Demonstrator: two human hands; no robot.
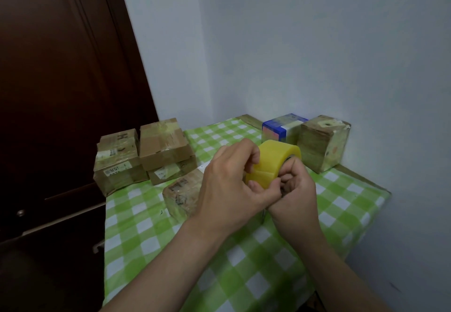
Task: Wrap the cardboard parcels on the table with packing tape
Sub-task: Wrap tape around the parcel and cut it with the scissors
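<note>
Tape: thick yellow roll of packing tape (275, 163), held in the air over the middle of the table, its axis roughly level, between both hands.
Grip, left: left hand (231, 177) curls round the roll's near left side, fingers over the top, thumb against the lower edge.
Grip, right: right hand (297, 194) is folded tight at the roll's right end by the core, gripping it (whether it also pinches a loose tape end cannot be told).
Parcel, centre: tape-covered brown cardboard parcel with dark print (183, 197), lying on the cloth just below the left hand and partly hidden by it.
Parcels, left: squat taped carton with white labels (119, 163) at the table's left edge; beside it, touching, a plain brown carton (166, 145) stacked on a lower labelled carton (170, 171).
Parcels, far corner: tall tape-glazed brown block (322, 143) near the wall, with a blue-and-white box (280, 128) just beside it.
Surface: green-and-white checked tablecloth (170, 250) covering the table.
Surroundings: dark brown wooden door (61, 92) at left; pale wall (317, 43) behind.
</note>
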